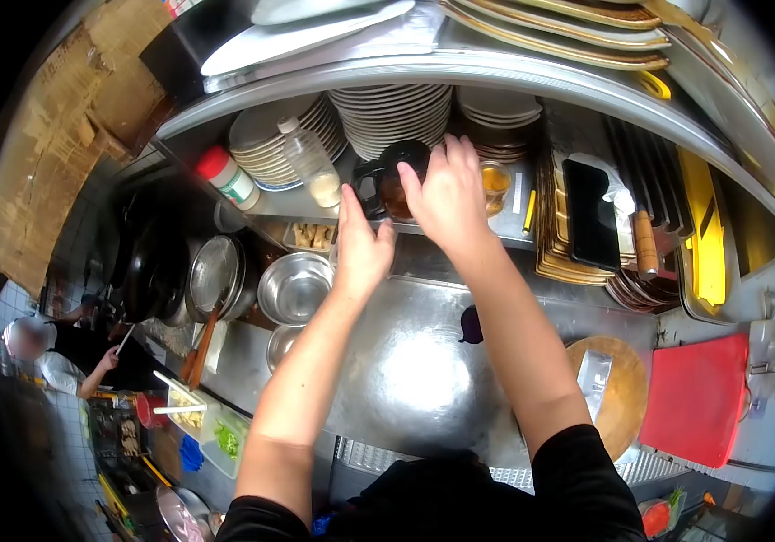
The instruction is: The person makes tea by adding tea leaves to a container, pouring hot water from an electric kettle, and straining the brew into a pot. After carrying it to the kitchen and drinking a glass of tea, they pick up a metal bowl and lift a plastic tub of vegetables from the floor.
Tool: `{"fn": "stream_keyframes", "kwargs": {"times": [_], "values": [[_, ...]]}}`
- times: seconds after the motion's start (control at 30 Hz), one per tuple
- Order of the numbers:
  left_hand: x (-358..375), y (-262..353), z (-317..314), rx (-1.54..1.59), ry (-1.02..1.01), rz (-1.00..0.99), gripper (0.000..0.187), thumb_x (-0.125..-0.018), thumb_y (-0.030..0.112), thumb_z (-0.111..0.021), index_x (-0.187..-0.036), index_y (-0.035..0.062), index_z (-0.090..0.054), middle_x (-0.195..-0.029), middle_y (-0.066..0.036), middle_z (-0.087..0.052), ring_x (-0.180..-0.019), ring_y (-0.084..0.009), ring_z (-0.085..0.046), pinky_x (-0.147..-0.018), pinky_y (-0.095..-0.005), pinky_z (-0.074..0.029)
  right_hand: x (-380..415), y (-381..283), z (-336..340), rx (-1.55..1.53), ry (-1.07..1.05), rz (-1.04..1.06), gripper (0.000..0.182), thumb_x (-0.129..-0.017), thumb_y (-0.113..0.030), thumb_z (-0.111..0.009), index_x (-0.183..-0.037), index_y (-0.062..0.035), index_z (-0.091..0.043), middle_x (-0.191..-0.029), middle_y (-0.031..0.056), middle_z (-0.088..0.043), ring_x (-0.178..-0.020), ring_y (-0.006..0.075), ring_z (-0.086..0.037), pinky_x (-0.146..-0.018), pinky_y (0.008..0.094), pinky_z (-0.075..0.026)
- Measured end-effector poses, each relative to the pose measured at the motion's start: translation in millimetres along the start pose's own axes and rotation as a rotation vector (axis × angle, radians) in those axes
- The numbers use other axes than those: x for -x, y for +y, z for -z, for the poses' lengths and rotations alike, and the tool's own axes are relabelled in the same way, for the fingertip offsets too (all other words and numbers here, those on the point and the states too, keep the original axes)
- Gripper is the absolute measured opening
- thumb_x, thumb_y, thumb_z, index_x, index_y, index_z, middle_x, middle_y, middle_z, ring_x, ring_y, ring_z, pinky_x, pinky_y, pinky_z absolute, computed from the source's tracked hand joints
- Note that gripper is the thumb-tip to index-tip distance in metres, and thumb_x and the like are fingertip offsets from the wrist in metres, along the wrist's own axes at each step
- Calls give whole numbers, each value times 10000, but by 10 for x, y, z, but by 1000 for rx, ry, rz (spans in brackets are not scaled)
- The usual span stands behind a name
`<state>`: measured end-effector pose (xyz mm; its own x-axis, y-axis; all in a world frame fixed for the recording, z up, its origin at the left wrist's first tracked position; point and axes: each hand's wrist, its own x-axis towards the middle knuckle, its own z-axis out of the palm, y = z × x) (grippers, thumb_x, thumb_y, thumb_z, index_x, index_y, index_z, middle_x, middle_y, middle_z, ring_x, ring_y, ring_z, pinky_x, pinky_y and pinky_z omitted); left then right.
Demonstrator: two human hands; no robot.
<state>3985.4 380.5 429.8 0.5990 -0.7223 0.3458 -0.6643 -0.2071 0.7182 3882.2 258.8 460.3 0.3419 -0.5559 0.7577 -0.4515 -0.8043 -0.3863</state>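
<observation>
Both of my hands reach toward the shelf at the upper middle of the head view. A dark pitcher with a black lid and handle stands there, between and behind my hands. My left hand is beside its handle, fingers stretched out. At its right side my right hand has spread fingers; whether it touches the pitcher cannot be told. To the left are a clear bottle and a red-capped jar. A small glass with amber contents is just right of my right hand.
Stacked plates fill the shelf behind. Metal bowls sit at the left of the steel counter. At right are a dark phone, a cleaver on a round board and a red board. A co-worker stands far left.
</observation>
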Motion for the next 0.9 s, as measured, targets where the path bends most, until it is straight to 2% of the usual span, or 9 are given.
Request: {"fn": "stream_keyframes", "kwargs": {"times": [0.13, 0.37, 0.47, 0.57, 0.6, 0.63, 0.7, 0.77, 0.9], "values": [[-45, -34, -24, -18, 3, -15, 854, -878, 76, -650, -1507, -200, -144, -1544, -394, -287, -1457, -472, -324, -1219, -406, -280, -75, 0, -124, -88, -147, -133, 530, -893, -362, -693, -1060, 139, -653, -1179, 284, -618, -1215, 454, -530, -1037, 499, -448], [-159, -101, -83, 18, -27, -54, 887, -867, 87, -667, -1506, -210, -128, -1558, -388, -267, -1474, -463, -297, -1223, -414, -272, -216, -364, -69, -221, -42, -86, 603, -918, -413, -658, -1254, 84, -594, -1294, 275, -589, -1269, 436, -510, -1071, 509, -425], [-320, -119, -94, 211, -148, -101, 795, -877, 137, -698, -1506, -108, -279, -1507, -338, -380, -1407, -457, -386, -1173, -454, -333, -278, -524, -150, -244, -80, -12, 625, -934, -429, -641, -1313, 64, -576, -1351, 309, -544, -1310, 474, -466, -1102, 533, -392], [-174, -220, -76, 178, -70, -141, 788, -877, 125, -699, -1513, -86, -283, -1487, -322, -407, -1371, -456, -420, -1144, -466, -362, -226, -623, -82, -132, -166, 25, 648, -945, -469, -617, -1382, 4, -549, -1421, 333, -481, -1347, 507, -421, -1123, 566, -360], [-31, -247, -32, 148, -19, -148, 786, -877, 121, -699, -1515, -78, -285, -1481, -316, -416, -1359, -455, -432, -1135, -470, -371, -161, -598, -61, -76, -108, 76, 672, -948, -503, -596, -1417, -27, -529, -1471, 336, -437, -1386, 508, -385, -1141, 568, -342], [190, -188, 74, 94, 47, -156, 815, -872, 100, -698, -1525, -97, -252, -1495, -323, -396, -1371, -458, -422, -1144, -466, -367, -92, -607, 89, -86, -67, 108, 673, -935, -450, -643, -1431, -13, -517, -1491, 338, -419, -1394, 518, -376, -1140, 573, -342], [671, -68, 350, 190, -77, -53, 842, -856, 33, -689, -1536, -113, -214, -1532, -342, -339, -1436, -465, -362, -1191, -449, -324, 190, -539, 318, -232, 57, 233, 682, -903, -350, -716, -1451, -7, -500, -1510, 334, -400, -1397, 522, -378, -1136, 571, -347], [1259, -325, 436, 25, -27, -186, 816, -881, -7, -664, -1579, -9, -240, -1508, -254, -414, -1373, -365, -473, -1085, -392, -455, 668, -523, 589, -304, -33, 279, 715, -862, -246, -770, -1467, 3, -480, -1538, 330, -365, -1416, 523, -364, -1137, 564, -344], [2691, -928, 641, -20, -199, 98, 745, -880, -21, -648, -1545, -12, -313, -1520, -254, -408, -1359, -382, -492, -1091, -406, -464, 1953, -469, 1090, -466, -566, 272, 778, -813, -198, -806, -1481, -8, -454, -1570, 330, -295, -1431, 522, -349, -1146, 560, -349]]}}
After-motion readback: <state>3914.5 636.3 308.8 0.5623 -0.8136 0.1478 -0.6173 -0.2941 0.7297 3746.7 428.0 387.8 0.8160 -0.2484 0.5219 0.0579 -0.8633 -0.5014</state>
